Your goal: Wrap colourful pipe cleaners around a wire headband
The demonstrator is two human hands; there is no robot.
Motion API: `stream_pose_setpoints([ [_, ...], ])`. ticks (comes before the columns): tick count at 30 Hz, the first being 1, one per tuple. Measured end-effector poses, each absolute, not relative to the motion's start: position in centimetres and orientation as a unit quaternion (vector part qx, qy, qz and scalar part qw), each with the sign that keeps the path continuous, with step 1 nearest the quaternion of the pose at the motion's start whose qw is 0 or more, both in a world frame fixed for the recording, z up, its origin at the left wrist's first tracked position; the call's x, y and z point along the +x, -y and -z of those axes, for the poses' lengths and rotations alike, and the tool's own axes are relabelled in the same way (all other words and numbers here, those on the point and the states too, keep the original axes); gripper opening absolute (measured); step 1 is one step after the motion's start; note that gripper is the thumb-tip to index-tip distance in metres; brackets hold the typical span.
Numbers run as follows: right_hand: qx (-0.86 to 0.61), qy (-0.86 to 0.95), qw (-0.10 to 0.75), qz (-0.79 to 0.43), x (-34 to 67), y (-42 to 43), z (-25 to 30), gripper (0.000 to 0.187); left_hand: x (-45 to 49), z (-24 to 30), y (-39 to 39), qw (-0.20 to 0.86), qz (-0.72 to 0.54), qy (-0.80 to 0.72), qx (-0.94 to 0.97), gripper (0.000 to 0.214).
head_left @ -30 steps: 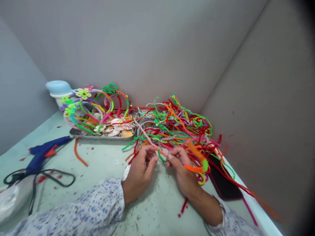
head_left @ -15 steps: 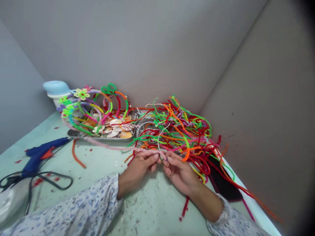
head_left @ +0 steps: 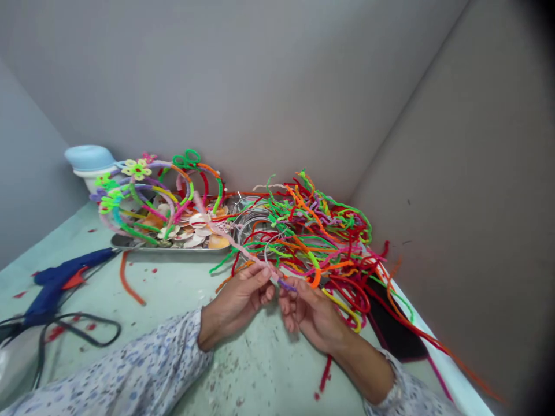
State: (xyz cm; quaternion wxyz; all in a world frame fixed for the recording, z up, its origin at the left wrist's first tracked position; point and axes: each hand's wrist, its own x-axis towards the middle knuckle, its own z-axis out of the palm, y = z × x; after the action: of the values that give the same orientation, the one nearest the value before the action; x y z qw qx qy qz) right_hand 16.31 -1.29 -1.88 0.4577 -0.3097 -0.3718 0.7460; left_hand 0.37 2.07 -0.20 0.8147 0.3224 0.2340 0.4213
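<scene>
My left hand (head_left: 240,297) pinches a fuzzy pink pipe cleaner (head_left: 236,242) where it meets a thin headband hoop (head_left: 266,252). The pipe cleaner's loose length stretches up and left over a tray of shells. Between the thumb and fingers of my right hand (head_left: 316,315) is the hoop's purple-wrapped end (head_left: 286,285). Pink covers a short stretch beside the purple; above it the hoop is bare and pale. Yellow-green and orange wrapping (head_left: 315,270) shows on what looks like the hoop's other side, partly lost against the pile behind.
A metal tray (head_left: 173,249) holds shells (head_left: 199,222) and several finished headbands (head_left: 160,188). Tangled pipe cleaners (head_left: 329,222) heap at the right, by bare hoops (head_left: 251,222). A blue glue gun (head_left: 52,283) with its cord lies left; a blue-lidded container (head_left: 90,159) stands behind.
The pink pipe cleaner's loose length has swung from lying low leftward to pointing up and away. More purple wrapping shows between my hands, and my right-hand fingers have shifted. The view has moved slightly.
</scene>
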Motion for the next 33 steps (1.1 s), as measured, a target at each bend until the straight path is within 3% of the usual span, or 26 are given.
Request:
stream_pose_setpoints([
  [3, -0.349, 0.507, 0.382, -0.689, 16.1, 2.3, 1.4, 0.039, 0.2, 0.2, -2.3, 0.822, -0.424, -0.24, 0.294, 0.007],
  [6, -0.365, 0.728, 0.405, -0.415, 15.9, 3.5, 0.6, 0.021, 0.1, 0.2, -2.4, 0.824, -0.428, -0.253, 0.272, 0.008],
  [8, -0.346, 0.782, 0.459, -0.243, 15.8, 4.1, 0.3, 0.006, 0.2, 0.2, -2.4, 0.823, -0.424, -0.25, 0.284, 0.007],
  [12, -0.421, 0.74, 0.518, -0.083, 15.7, 4.2, 0.5, 0.03, 0.4, 0.4, -2.2, 0.817, -0.412, -0.246, 0.319, 0.008],
  [17, -0.48, 0.73, 0.487, -0.017, 16.0, 3.0, 0.6, 0.023, 0.4, 0.5, -2.2, 0.811, -0.408, -0.243, 0.341, 0.01],
  [22, -0.504, 0.762, 0.404, -0.04, 16.2, 2.4, 0.4, 0.007, 0.4, 0.5, -2.2, 0.82, -0.403, -0.243, 0.325, 0.008],
  [33, -0.485, 0.745, 0.434, -0.144, 16.0, 2.7, 0.4, 0.02, 0.3, 0.2, -2.1, 0.821, -0.405, -0.237, 0.324, 0.009],
])
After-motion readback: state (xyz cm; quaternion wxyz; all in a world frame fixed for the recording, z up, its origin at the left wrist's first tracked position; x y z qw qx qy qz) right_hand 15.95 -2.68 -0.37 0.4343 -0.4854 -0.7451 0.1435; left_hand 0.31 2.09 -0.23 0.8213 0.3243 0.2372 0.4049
